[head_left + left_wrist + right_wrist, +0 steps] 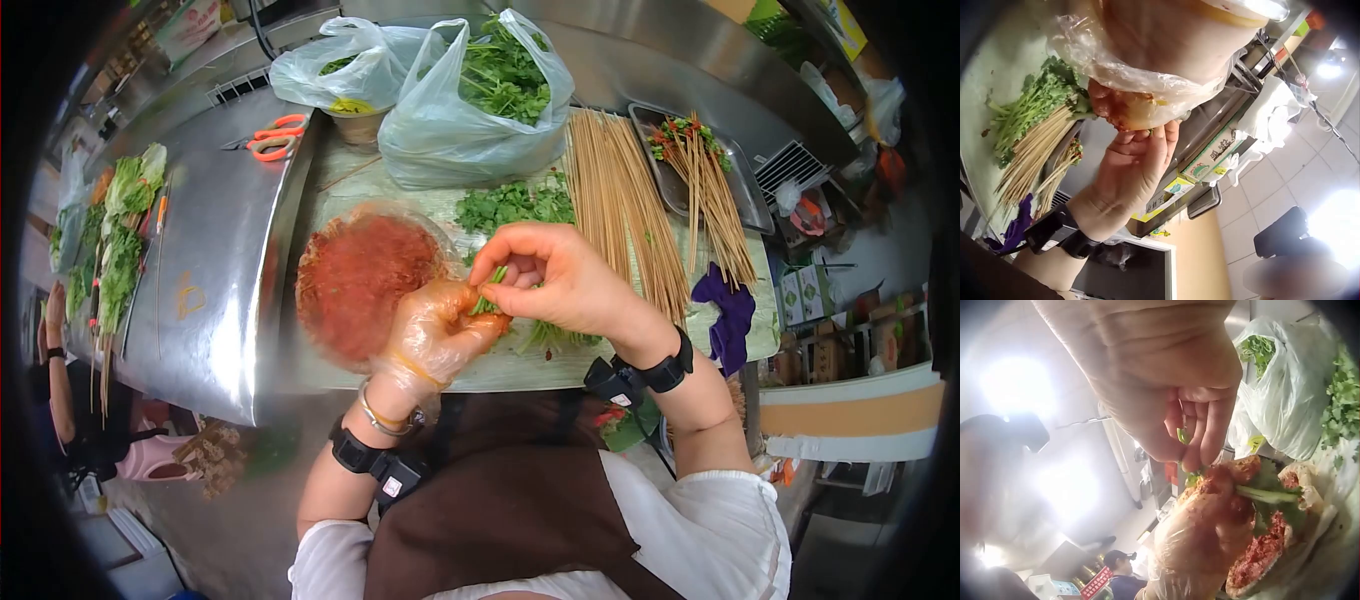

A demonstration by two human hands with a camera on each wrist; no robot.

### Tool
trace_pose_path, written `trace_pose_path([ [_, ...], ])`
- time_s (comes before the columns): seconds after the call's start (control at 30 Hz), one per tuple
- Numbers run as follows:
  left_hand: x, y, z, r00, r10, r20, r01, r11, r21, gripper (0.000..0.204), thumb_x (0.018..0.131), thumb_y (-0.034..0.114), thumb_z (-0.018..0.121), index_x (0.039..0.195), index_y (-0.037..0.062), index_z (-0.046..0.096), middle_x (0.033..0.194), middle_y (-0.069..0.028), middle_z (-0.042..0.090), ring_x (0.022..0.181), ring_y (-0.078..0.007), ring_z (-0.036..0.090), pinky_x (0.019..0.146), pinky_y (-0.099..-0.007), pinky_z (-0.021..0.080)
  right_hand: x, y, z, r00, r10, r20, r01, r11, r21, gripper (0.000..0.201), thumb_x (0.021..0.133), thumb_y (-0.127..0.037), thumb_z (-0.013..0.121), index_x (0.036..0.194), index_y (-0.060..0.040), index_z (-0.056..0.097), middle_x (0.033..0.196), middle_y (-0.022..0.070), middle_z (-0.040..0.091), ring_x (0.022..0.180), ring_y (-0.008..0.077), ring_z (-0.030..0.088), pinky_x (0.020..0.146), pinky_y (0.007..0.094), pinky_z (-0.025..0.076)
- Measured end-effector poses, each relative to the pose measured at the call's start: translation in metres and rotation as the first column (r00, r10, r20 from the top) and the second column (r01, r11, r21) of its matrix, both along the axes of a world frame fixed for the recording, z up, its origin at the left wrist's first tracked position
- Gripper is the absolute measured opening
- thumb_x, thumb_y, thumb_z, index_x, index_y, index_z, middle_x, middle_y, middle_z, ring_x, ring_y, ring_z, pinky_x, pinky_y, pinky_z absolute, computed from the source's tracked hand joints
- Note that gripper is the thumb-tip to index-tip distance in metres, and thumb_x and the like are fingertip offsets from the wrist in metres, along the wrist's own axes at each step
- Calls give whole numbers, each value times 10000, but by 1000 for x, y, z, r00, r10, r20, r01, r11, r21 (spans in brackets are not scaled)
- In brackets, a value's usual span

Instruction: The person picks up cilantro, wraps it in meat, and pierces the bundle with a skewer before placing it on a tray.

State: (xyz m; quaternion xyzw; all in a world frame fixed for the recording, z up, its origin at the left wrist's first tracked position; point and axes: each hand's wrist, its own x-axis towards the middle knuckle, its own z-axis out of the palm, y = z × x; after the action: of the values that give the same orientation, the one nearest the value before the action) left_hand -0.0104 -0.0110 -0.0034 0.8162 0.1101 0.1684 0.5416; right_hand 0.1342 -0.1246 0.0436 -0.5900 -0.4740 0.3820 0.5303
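My left hand (pixel 432 325), in a clear plastic glove smeared red, has its fingers curled round green herb stems (pixel 488 300) above the front of the board. Thumb and forefinger of my bare right hand (pixel 560 280) pinch the same greens from the other side. In the right wrist view a stem with leaves (pixel 1269 495) sticks out of the gloved hand (pixel 1200 525). Left of the hands lies a round mass of red meat-like filling (pixel 365 280). Chopped herbs (pixel 515 205) are spread just behind them.
Bags of greens (pixel 475 130) stand at the back. Long wooden skewers (pixel 620 200) lie to the right, beside a metal tray (pixel 750 185) with filled skewers. A purple cloth (pixel 728 315) is at the right edge. Orange-handled scissors (pixel 275 140) rest on the steel surface, left.
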Motion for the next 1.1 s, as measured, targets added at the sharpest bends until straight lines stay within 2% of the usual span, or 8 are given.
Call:
trace_pose_path([
  [0.23, -7, 0, -7, 978, 206, 31, -106, 618, -779, 104, 841, 17, 596, 929, -35, 616, 803, -70, 634, 666, -117, 601, 596, -230, 503, -13, 1, -34, 964, -243, 110, 200, 931, 304, 99, 764, 3, 636, 862, -16, 634, 855, 27, 616, 765, 109, 589, 662, 227, 472],
  [0.47, -15, 18, -25, 976, 189, 105, -10, 526, -851, 201, 856, 44, 595, 1043, -29, 582, 920, -112, 630, 670, -146, 595, 606, -251, 519, -5, 3, -38, 965, -237, 110, 182, 912, 369, 196, 762, -6, 668, 954, -36, 638, 959, 59, 591, 776, 127, 575, 675, 245, 461],
  [0.57, -17, 23, -22, 941, 302, 150, 97, 184, -978, 209, 854, 45, 591, 1055, -11, 576, 995, -129, 612, 694, -154, 586, 583, -245, 510, 1, -5, -31, 944, -328, 36, 300, 899, 320, 239, 764, -37, 679, 999, -41, 637, 988, 52, 559, 767, 132, 553, 684, 261, 455],
  [0.7, -16, 12, -17, 949, 303, 86, 58, 100, -993, 188, 854, 33, 585, 1039, 5, 570, 1002, -118, 597, 709, -159, 583, 581, -238, 492, -21, 3, -28, 844, -289, 452, 200, 951, 235, 370, 692, -66, 722, 1042, -24, 610, 1002, 78, 518, 758, 154, 538, 681, 273, 448],
  [0.83, -20, 11, -27, 960, 238, 145, 72, 290, -954, 133, 867, 38, 580, 996, 10, 569, 881, -97, 603, 670, -151, 583, 592, -241, 504, -20, 5, -50, 964, -165, 210, 139, 981, 133, 410, 707, -37, 701, 1097, -14, 577, 972, 70, 585, 806, 157, 589, 707, 285, 483],
  [0.87, -22, 9, -30, 958, 251, 136, 30, 386, -922, 123, 870, 42, 580, 989, 11, 568, 848, -91, 601, 660, -148, 582, 589, -243, 506, -33, 8, -59, 946, -174, -272, 220, 964, 148, 313, 770, -9, 666, 1074, -1, 593, 988, 63, 606, 803, 126, 601, 702, 240, 495],
  [0.93, -21, 4, -29, 942, 336, 2, -189, 535, -824, 104, 871, 35, 590, 969, 10, 566, 782, -78, 602, 644, -130, 582, 568, -246, 506, -38, 7, -57, 879, -146, -455, 217, 970, 108, 251, 802, 8, 643, 1050, 9, 601, 991, 63, 608, 795, 110, 602, 698, 214, 496],
  [1.1, -27, -5, -32, 961, 249, 124, -131, 799, -586, 82, 849, -15, 589, 924, -21, 557, 933, -115, 610, 701, -143, 602, 625, -258, 518, -37, 1, -76, 811, -173, -558, 240, 970, 48, 148, 816, 25, 638, 962, 18, 620, 926, 64, 616, 770, 106, 602, 687, 206, 496],
])
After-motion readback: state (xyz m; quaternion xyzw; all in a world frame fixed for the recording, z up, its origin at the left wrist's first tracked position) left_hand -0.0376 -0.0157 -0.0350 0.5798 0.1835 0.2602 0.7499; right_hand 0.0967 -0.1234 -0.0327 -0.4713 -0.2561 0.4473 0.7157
